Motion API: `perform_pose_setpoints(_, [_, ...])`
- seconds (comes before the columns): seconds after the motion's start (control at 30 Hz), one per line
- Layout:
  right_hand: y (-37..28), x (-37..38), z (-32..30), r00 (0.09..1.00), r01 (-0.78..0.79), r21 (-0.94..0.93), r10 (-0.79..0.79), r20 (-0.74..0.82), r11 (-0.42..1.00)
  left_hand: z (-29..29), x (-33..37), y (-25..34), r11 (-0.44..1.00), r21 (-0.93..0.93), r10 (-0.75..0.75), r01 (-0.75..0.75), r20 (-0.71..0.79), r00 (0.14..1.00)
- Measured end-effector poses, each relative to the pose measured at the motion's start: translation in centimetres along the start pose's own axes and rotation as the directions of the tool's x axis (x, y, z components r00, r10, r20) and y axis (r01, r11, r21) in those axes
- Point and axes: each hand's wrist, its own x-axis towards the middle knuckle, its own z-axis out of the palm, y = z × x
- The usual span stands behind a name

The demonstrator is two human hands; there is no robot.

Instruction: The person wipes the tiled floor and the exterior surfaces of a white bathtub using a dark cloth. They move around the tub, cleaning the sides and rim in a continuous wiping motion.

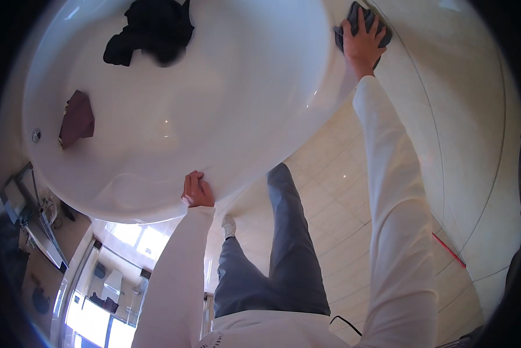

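Note:
A white bathtub (214, 116) fills the upper left and middle. At its far right end, my right hand (363, 45) presses a dark grey cloth (355, 13) onto the rim beside the wall, fingers spread across the bunched fabric. My left hand (197, 190) rests at the near rim with its fingers curled in against the edge; no loose object shows in it. Inside the tub lie a black cloth or garment (156, 29) at the far side and a folded maroon cloth (78, 120) toward the left.
A round metal fitting (36, 136) sits on the tub's left wall. Light wall tiles (463, 110) rise close on the right. Below are floor tiles (336, 174), with a thin red strip (449, 250) along the wall base. Metal-framed items (43, 232) stand at left.

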Motion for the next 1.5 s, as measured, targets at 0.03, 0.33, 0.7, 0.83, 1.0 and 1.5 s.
perform_pose_setpoints(0.03, [-0.1,0.0,0.1,1.000,0.001,0.012,-0.001,0.000,1.000,-0.1,0.1,0.1,1.000,0.010,-0.006,0.006,0.003,1.000])
perform_pose_setpoints(0.33, [-0.1,-6.3,-0.1,0.988,0.062,0.120,-0.044,-0.147,0.991,0.5,-0.8,-0.8,0.999,0.038,0.025,-0.025,-0.009,1.000])
perform_pose_setpoints(0.7, [-12.7,-35.6,-5.9,0.993,0.004,0.314,0.034,-0.114,0.949,1.9,0.6,-1.0,0.992,0.110,-0.054,0.064,-0.088,0.995])
perform_pose_setpoints(0.83, [-17.6,-42.8,-8.3,0.998,-0.058,0.343,0.045,0.045,0.938,2.2,0.5,-0.5,0.995,0.091,-0.025,0.038,-0.147,0.989])
perform_pose_setpoints(1.0, [-19.3,-41.4,-8.5,0.995,-0.069,0.165,0.055,0.083,0.984,2.2,0.7,-0.7,0.990,0.123,-0.058,0.071,-0.105,0.993])
perform_pose_setpoints(1.5, [-6.8,-11.5,-3.8,0.982,0.141,0.124,-0.123,-0.142,0.982,0.6,-0.3,-1.2,0.997,0.033,0.066,-0.066,0.021,0.998])
